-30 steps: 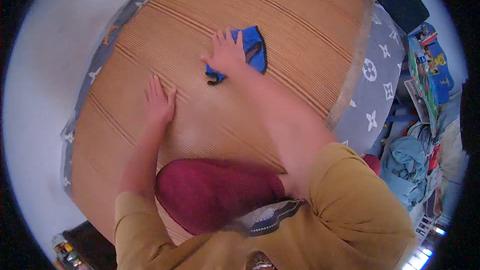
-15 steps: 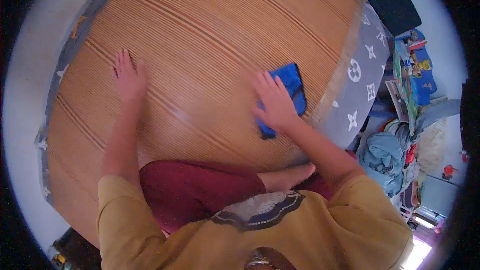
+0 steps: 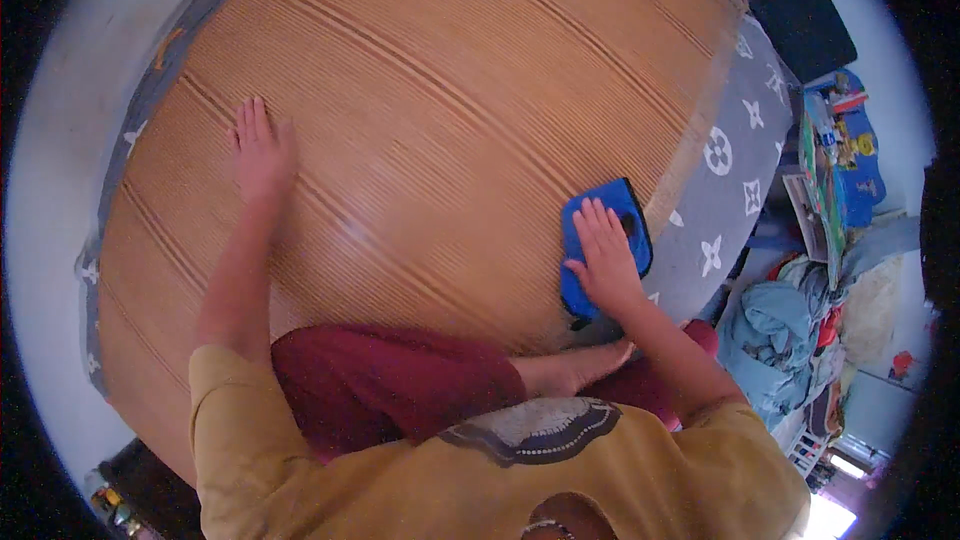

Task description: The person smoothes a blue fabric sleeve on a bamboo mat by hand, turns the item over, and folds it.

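Note:
A woven tan mat (image 3: 420, 100) with brown stripes covers the bed in front of me. My left hand (image 3: 266, 157) lies flat on the mat's left part, fingers stretched out and nothing in it. On the right, near the mat's pale border, my right hand (image 3: 608, 262) rests flat on a blue cloth (image 3: 577, 292) with black edging. Its fingers are extended over the cloth, not wrapped round it, and the palm hides the cloth's middle.
My crossed legs in maroon trousers (image 3: 390, 375) and a bare foot (image 3: 570, 370) are at the near side. A grey patterned sheet (image 3: 725, 175) shows beyond the mat's right edge. Piled clothes (image 3: 775, 335) and a blue shelf (image 3: 855, 150) stand farther right.
My right hand and the blue cloth under it have slid right and toward me, close to the mat's border. My left hand stays in about the same place.

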Available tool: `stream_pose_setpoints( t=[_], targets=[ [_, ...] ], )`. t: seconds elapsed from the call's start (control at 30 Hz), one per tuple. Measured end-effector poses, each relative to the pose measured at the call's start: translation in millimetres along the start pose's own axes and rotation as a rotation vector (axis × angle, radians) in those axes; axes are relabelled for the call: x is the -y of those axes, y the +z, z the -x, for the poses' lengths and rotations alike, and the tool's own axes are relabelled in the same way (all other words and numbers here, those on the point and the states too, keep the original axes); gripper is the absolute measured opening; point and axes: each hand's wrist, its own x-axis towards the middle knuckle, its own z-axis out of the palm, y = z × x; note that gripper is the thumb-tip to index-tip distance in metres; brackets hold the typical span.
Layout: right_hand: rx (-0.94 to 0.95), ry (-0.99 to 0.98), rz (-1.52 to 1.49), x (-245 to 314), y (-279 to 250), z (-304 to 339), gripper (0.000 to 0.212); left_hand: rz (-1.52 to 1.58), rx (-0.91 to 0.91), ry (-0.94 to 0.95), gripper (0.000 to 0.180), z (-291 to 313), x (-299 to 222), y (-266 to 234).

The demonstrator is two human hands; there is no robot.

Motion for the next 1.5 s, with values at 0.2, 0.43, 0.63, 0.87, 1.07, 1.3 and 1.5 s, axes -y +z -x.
stream_pose_setpoints(
  t=[0.2,0.43,0.63,0.87,1.07,1.3,1.5],
  targets=[
    [-0.086,-0.173,0.109,40,11,-143,0.063,0.007,-0.013,0.022,0.067,6,-4,-4],
    [-0.346,-0.483,0.162,124,39,-379,0.052,0.063,-0.052,0.077,0.065,3,-7,-11],
    [-0.447,-0.448,0.178,196,32,-529,0.051,0.125,-0.079,0.068,0.064,3,-9,-6],
    [-0.486,-0.478,0.027,178,36,-496,0.047,0.234,-0.156,0.046,0.065,0,-11,2],
    [-0.185,-0.492,0.081,104,5,-303,0.049,0.223,-0.212,0.044,0.064,-3,-3,23],
    [0.199,-0.172,0.23,35,-21,-89,0.067,0.184,-0.216,0.059,0.065,-8,7,35],
    [0.176,-0.125,0.123,-11,-14,17,0.07,0.134,-0.225,0.053,0.063,-6,2,19]
  ],
)
